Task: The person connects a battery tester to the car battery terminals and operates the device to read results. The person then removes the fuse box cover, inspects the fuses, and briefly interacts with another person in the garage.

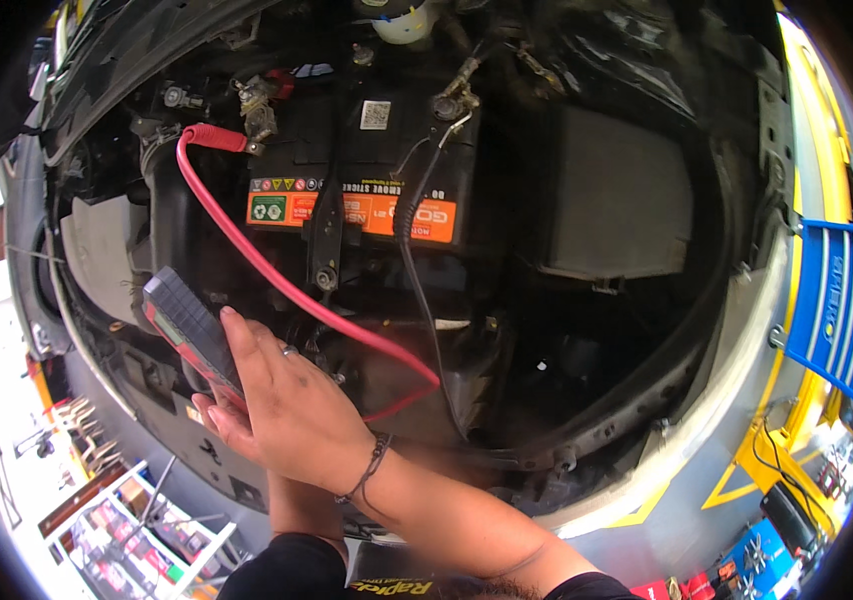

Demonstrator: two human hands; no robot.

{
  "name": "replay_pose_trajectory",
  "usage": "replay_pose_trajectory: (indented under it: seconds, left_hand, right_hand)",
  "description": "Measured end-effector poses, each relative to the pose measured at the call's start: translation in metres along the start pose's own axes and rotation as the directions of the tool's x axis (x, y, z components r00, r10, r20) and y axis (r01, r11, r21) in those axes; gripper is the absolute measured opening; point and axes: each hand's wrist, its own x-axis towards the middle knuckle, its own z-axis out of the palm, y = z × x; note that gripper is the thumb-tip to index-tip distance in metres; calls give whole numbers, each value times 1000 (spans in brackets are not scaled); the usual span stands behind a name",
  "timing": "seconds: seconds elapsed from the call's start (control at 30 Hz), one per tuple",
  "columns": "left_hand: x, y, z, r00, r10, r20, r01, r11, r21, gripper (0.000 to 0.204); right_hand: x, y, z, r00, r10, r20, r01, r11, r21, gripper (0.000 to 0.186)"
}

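My right hand (292,385), with a ring and a dark cord bracelet, is closed around a slim handheld device (187,325) with a grey and red case. It holds the device tilted over the left front of the engine bay. My left forearm (302,508) rises behind the right wrist; its hand is hidden. A black car battery (417,140) with an orange label lies beyond. A thick red cable (277,278) runs from the left battery terminal (257,105), bends at the middle and passes behind my right wrist. From the right terminal (452,102) hangs a thin black cable (419,290).
A hold-down bracket (327,235) crosses the battery's front. A dark box cover (617,195) sits right of it, and a white-capped reservoir (407,25) behind. Outside the car are a blue striped panel (832,300) at right and a tool cart (127,540) at lower left.
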Motion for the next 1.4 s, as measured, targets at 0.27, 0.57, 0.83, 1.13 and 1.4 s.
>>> replay_pose_trajectory:
  seconds: [0.27,0.57,0.83,1.13,1.4]
  left_hand:
    - [-14,11,6,995,34,-96,-25,995,93,104]
    - [-16,8,9,995,34,-97,-23,994,105,107]
    - [8,-4,17,985,-37,166,150,650,-745,109]
    - [44,13,38,898,15,439,-36,999,39,124]
    - [36,10,28,844,91,529,-92,995,-23,120]
  right_hand:
    - [5,-3,-4,999,30,-26,-29,998,52,79]
    - [6,-6,-5,998,65,-16,-64,995,75,79]
    - [7,-9,-10,988,152,35,-156,962,225,82]
    - [0,-6,0,969,187,-159,-68,826,559,58]
    - [-1,-10,6,968,215,-129,-129,869,478,52]
